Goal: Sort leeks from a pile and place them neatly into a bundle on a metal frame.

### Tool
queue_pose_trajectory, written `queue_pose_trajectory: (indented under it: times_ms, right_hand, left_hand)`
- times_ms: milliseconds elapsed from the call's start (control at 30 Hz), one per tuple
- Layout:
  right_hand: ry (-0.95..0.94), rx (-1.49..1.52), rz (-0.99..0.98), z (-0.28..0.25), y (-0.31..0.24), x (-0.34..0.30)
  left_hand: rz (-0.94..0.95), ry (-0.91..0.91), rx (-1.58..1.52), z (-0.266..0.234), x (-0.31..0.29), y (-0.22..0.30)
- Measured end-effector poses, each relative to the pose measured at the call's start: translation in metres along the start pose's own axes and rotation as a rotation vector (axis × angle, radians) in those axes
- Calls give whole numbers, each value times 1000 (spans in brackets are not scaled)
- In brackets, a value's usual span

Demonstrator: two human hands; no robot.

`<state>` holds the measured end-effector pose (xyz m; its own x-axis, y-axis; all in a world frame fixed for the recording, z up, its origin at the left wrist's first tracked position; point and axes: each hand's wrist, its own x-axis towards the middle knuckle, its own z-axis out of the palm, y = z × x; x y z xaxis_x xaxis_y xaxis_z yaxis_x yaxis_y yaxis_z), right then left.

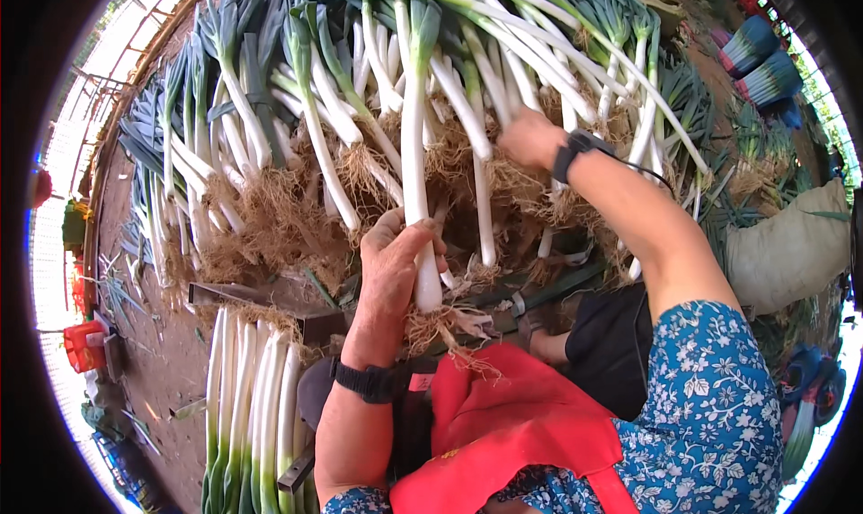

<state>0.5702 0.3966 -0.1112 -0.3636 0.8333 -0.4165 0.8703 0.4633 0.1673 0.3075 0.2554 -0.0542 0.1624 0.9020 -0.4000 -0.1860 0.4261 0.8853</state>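
Observation:
My left hand (395, 260) is closed round the lower white stalk of a leek (414, 145). Its roots (449, 334) hang down toward my lap, and its green leaves point away over the heap. Farther off and to the right, my right hand (532, 139) reaches into the heap of leeks (328, 109). Its fingers curl at the white stalk of another leek (493, 87); the fingertips are partly hidden. Brown, tangled roots (279, 213) fringe the near side of the heap.
A bundle of trimmed leeks (252, 406) lies in a metal frame (261, 298) at the near left. To the right are a pale sack (787, 244) and tied leek bundles (764, 64). An orange container (85, 346) stands far left. A red apron (521, 406) covers my lap.

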Motion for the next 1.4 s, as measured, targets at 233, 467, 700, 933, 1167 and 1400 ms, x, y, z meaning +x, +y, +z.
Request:
queue_pose_trajectory:
  times_ms: [233, 467, 700, 933, 1167, 1400]
  right_hand:
    - [53, 547, 356, 12, 14, -37]
    - [233, 762, 617, 44, -36, -13]
    - [477, 1729, 268, 100, -77, -72]
    - [158, 1726, 397, 141, -102, -59]
    - [156, 2148, 397, 146, -125, -67]
    - [234, 2182, 86, 56, -98, -136]
  left_hand:
    - [-12, -10, -4, 2, -2, 1]
    - [35, 8, 59, 3, -1, -4]
    - [38, 21, 20, -3, -7, -6]
    - [7, -14, 62, -6, -12, -11]
    - [-31, -88, 139, 3, -1, -34]
    - [-149, -185, -82, 50, 0, -58]
